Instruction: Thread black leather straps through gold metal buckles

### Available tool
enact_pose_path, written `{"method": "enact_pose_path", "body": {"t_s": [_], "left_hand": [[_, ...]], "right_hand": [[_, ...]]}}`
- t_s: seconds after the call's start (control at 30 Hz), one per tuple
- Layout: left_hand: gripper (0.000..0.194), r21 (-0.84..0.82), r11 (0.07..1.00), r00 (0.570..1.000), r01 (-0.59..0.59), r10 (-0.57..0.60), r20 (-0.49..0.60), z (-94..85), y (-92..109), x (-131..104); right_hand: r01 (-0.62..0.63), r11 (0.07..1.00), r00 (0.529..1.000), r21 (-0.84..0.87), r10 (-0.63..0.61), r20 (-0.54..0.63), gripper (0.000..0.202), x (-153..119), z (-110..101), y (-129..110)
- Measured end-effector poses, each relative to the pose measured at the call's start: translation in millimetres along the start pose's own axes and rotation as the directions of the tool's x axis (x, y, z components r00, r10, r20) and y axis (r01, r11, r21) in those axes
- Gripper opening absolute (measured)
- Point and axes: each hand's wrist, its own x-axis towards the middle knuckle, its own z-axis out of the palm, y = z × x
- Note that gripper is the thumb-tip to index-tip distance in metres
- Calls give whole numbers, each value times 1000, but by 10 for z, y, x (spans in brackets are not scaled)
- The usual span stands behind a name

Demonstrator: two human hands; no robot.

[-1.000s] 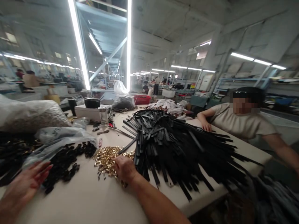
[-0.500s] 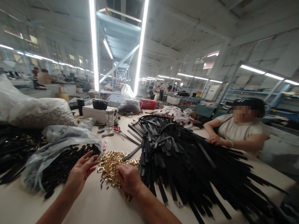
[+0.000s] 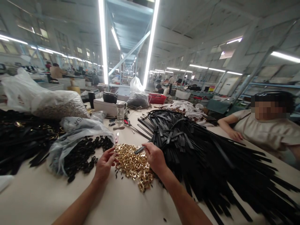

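My right hand (image 3: 155, 157) is closed on the end of a black strap (image 3: 140, 150), which sticks out over a heap of gold metal buckles (image 3: 132, 164). At the left edge of that heap is my left hand (image 3: 106, 162), thumb and fingers drawn together; whatever they may pinch is too small to make out. A large pile of black straps (image 3: 187, 147) spreads over the table to the right of my right hand. Left of my left hand, small black loops (image 3: 82, 154) spill from a clear plastic bag (image 3: 57, 156).
Behind the heap stand a glass jar (image 3: 120, 113), a white box (image 3: 105, 107) and a red basket (image 3: 157, 98). A filled plastic bag (image 3: 61, 103) and more black pieces (image 3: 21, 140) lie at left. A co-worker (image 3: 264, 128) sits across at right.
My left hand has gone from spread fingers to a closed grip beside the buckles. My right hand has lifted off the heap with the strap end. The view has swung left.
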Motion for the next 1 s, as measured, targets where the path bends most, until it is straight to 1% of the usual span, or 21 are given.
{"method": "enact_pose_path", "body": {"t_s": [0.07,0.1,0.2,0.3,0.4,0.5,0.6,0.7,0.73,0.77,0.8,0.83,0.87,0.9,0.93,0.97,1.0], "left_hand": [[57,4,1000,1000,-1,1,17,11,-4,-6],[55,6,1000,1000,1,-1,28,18,-7,-12],[50,7,1000,999,-3,3,54,34,-12,-33],[46,1,1000,997,-17,16,70,43,-25,-43],[44,14,1000,996,-23,21,87,46,-51,-44],[41,32,999,995,-27,24,98,53,-72,-50],[40,33,999,994,-29,25,109,63,-68,-60],[39,25,999,995,-25,23,100,73,-42,-71],[40,26,999,995,-24,22,98,76,-31,-76],[41,28,999,995,-26,23,97,80,-19,-83],[44,28,999,995,-30,27,100,85,-6,-92],[49,24,999,994,-35,33,107,92,7,-105],[54,14,999,992,-39,37,118,101,23,-122],[58,0,999,990,-33,33,138,114,39,-144],[62,-17,1000,986,-16,19,167,128,57,-168],[65,-32,999,980,14,-8,201,145,75,-195],[65,-40,998,972,53,-43,230,163,93,-222]], "right_hand": [[29,978,989,-207,2,148,27,146,25,92],[53,964,978,-262,4,210,27,211,63,139],[104,942,944,-318,7,330,21,351,236,269],[138,925,918,-354,14,396,19,407,401,360],[151,919,917,-363,7,399,19,411,493,414],[145,926,931,-350,-8,364,18,411,507,440],[120,944,953,-308,-22,303,17,417,442,419],[92,964,979,-248,-42,198,19,369,304,313],[76,974,989,-213,-47,138,20,329,254,259],[50,989,997,-140,-43,58,22,279,208,202],[15,1000,999,-10,-16,-38,23,220,171,144],[-25,980,989,200,54,-138,22,156,145,90],[-57,902,968,428,155,-198,20,93,131,44],[-80,766,941,638,269,-205,20,35,130,7],[-103,603,915,791,369,-162,21,-15,139,-19],[-137,458,896,878,436,-88,23,-55,158,-33],[-176,335,875,926,484,-9,26,-84,183,-38]]}}
